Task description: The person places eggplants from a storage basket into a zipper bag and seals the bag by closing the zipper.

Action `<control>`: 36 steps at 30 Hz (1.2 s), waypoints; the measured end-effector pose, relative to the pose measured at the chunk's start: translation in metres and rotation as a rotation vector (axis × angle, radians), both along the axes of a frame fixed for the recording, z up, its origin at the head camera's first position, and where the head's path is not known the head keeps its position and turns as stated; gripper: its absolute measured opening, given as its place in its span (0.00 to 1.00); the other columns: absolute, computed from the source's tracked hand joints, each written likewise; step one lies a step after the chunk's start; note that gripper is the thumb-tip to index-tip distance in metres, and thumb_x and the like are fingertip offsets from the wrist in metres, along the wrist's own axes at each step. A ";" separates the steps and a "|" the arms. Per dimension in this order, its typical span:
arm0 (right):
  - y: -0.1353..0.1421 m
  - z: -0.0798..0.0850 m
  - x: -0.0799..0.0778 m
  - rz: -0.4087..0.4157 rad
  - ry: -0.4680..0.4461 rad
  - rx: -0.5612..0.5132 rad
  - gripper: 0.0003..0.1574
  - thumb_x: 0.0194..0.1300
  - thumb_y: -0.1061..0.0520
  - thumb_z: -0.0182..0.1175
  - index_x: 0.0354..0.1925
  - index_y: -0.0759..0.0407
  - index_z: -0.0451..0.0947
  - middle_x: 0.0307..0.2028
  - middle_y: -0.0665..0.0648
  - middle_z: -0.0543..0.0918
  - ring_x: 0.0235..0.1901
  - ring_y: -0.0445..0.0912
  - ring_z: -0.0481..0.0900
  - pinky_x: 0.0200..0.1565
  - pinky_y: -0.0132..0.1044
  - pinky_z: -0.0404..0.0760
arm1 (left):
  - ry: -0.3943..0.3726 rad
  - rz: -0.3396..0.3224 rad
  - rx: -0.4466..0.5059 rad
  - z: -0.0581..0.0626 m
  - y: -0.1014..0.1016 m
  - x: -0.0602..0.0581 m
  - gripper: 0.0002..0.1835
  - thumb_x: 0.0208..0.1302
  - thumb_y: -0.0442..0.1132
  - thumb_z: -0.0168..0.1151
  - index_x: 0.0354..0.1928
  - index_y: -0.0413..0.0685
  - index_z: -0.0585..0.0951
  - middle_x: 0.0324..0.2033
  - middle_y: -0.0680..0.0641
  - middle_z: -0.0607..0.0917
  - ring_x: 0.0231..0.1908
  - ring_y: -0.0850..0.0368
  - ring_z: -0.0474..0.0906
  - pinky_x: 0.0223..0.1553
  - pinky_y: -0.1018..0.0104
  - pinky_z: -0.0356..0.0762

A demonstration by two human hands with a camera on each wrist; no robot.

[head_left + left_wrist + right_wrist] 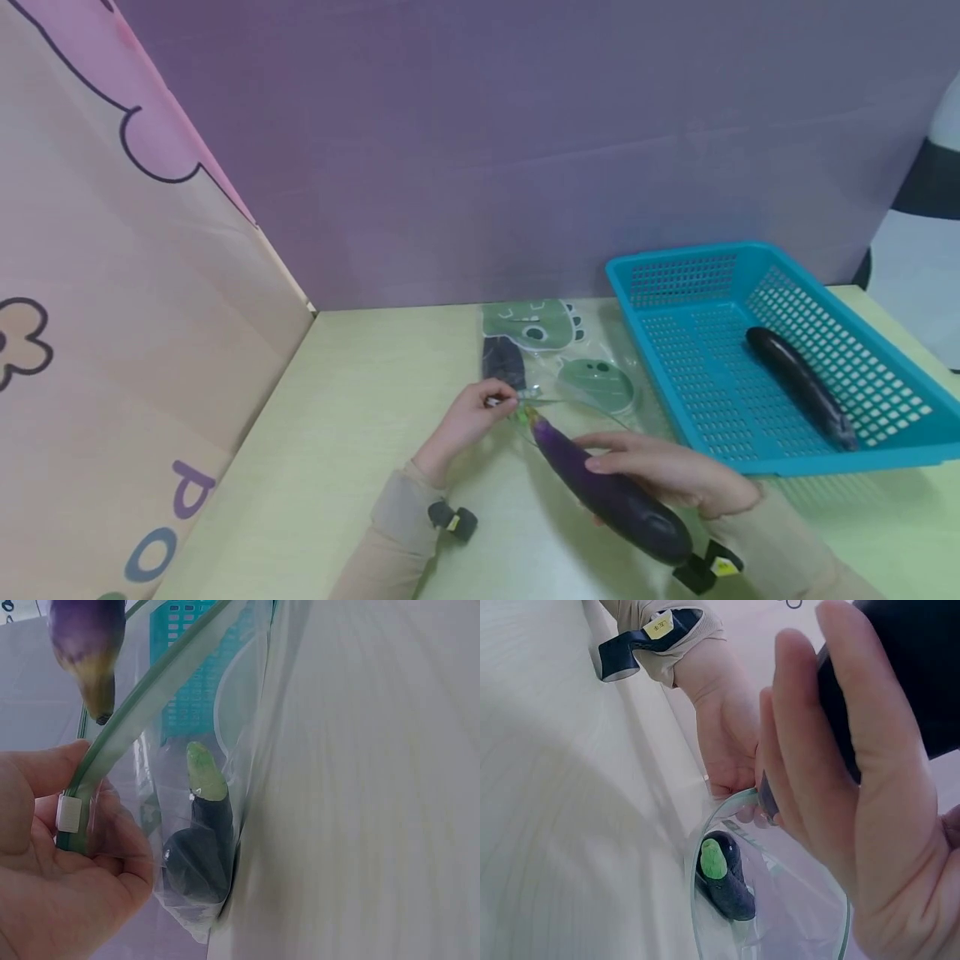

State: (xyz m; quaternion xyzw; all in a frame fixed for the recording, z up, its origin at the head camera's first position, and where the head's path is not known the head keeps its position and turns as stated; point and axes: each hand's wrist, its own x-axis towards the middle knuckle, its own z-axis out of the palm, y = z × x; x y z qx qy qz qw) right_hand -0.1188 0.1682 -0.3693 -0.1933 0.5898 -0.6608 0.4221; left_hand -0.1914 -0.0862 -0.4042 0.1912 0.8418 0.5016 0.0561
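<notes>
My left hand [476, 412] pinches the rim of a clear zip bag [597, 385] beside its white slider [69, 814]. The bag lies on the table, printed with green cartoon shapes, and its mouth gapes in the right wrist view. Inside it rests something dark and eggplant-like with a green stem end [207, 776]; a rounded dark end beside it may be a second one. My right hand [660, 467] grips a purple eggplant [626, 504] round its middle. The stem of that eggplant points at the bag's mouth, close to my left fingers.
A blue plastic basket [648, 350] stands at the right, with another dark eggplant [798, 385] along its right side. A purple-grey partition [487, 167] rises behind the table [360, 375]. At the left is a printed panel [150, 275]. A white and black object [918, 242] stands beyond the basket.
</notes>
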 end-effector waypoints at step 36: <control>-0.015 -0.037 -0.019 -0.284 0.003 0.081 0.43 0.69 0.47 0.46 0.65 0.79 0.45 0.49 0.62 0.76 0.43 0.49 0.80 0.50 0.42 0.78 | -0.015 0.006 0.001 0.001 0.001 0.000 0.06 0.61 0.33 0.57 0.37 0.38 0.80 0.36 0.41 0.82 0.30 0.63 0.72 0.34 0.72 0.73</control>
